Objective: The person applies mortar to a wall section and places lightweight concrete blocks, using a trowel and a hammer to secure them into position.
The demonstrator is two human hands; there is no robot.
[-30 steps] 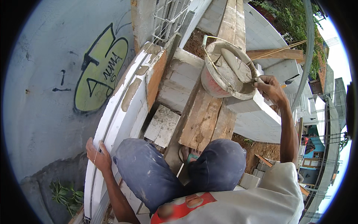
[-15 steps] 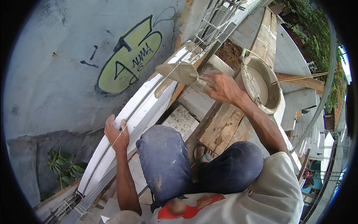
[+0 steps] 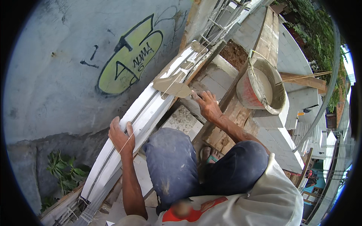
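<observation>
Head view: a grey wall [image 3: 68, 94] fills the left side, its graffiti [image 3: 128, 62] a yellow-green shape outlined in black, with black hand-drawn letters inside and loose black strokes beside it. Next to it a narrow white wall [image 3: 156, 109] curves up from lower left, a dark strip [image 3: 100, 174] running along its top and wet grey mortar [image 3: 196, 46] smeared at the far end. Over the planks [image 3: 269, 34] stands a tilted bucket [image 3: 249, 88] — scuffed red outside, crusted grey at the rim, grey mortar inside. The left hand [image 3: 122, 136] rests on the white wall, its grip loose, thumb and fingers apart. The right hand's [image 3: 207, 105] grip is closed on the trowel [image 3: 173, 87], whose mortar-coated blade lies crosswise over the white wall — contact cannot be told. A thin pale cord [image 3: 127, 142] crosses the left hand.
</observation>
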